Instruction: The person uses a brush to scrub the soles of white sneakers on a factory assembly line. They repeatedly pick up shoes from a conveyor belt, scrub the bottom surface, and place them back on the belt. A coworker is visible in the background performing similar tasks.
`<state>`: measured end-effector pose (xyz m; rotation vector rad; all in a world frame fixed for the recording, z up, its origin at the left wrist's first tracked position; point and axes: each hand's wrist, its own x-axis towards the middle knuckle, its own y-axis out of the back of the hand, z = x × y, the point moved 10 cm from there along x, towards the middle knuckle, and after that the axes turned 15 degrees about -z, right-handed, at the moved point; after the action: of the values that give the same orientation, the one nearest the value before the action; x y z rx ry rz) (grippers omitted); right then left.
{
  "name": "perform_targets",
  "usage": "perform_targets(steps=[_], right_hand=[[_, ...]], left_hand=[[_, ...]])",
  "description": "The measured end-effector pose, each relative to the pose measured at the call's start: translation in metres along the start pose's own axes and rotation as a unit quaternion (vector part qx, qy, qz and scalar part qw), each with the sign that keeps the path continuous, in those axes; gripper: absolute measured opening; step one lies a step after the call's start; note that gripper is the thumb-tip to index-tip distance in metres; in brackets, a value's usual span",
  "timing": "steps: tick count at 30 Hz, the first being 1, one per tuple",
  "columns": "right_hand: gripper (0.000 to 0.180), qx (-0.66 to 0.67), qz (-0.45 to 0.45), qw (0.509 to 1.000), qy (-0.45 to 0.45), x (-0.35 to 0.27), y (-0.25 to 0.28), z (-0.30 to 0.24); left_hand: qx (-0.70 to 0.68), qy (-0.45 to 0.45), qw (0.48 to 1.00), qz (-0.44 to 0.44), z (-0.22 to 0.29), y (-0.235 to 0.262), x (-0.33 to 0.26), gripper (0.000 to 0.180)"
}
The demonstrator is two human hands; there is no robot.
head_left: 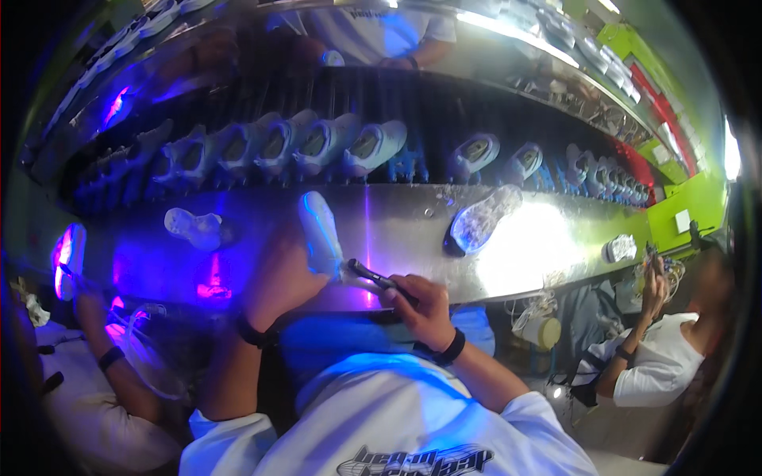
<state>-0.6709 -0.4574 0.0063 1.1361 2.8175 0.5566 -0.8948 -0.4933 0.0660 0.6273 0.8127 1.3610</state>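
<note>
Polished steel bench (pixel 413 230), curved by the lens and washed in violet-blue light, runs across the view with a dark conveyor behind it.

Right hand (pixel 425 305): fingers curled tight around a slim dark brush handle (pixel 377 279), gripped like a pen. The handle angles up and left from the fingertips; its tip meets the lower end of the shoe sole. A black band sits on the wrist.

Left hand (pixel 278 282): wrapped around the white shoe sole (pixel 321 234) from below, fingers closed on its lower half. The sole is smooth, elongated and rounded at the toe, glowing pale blue, and stands tilted above the fingers with its upper end over the bench. Black band on this wrist too.

Outward from the fingers: a second pale sole or last (pixel 194 228) lies on the bench to the left, well apart. To the right, a translucent, speckled sole (pixel 480 220) lies flat in a bright glare patch. Beyond the bench edge, a row of white shoes (pixel 309 147) on dark racks, openings up, close together.

Nothing lies between the hands and the held sole.

Other people: one sleeve and banded forearm (pixel 107 349) at lower left by a magenta lamp; a person in white (pixel 651 357) at lower right; a torso in white (pixel 381 32) across the conveyor.
</note>
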Motion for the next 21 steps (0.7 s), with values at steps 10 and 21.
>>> perform_targets(steps=[10, 21], right_hand=[[0.028, 0.061, -0.016, 0.993, -0.096, -0.008, 0.026, -0.023], [0.02, -0.092, -0.02, 0.995, -0.02, -0.009, 0.032, -0.072]], left_hand=[[-0.325, -0.016, 0.946, 0.019, -0.045, -0.032, -0.032, 0.109], [-0.486, 0.001, 0.872, -0.054, 0.013, -0.032, -0.061, 0.098]])
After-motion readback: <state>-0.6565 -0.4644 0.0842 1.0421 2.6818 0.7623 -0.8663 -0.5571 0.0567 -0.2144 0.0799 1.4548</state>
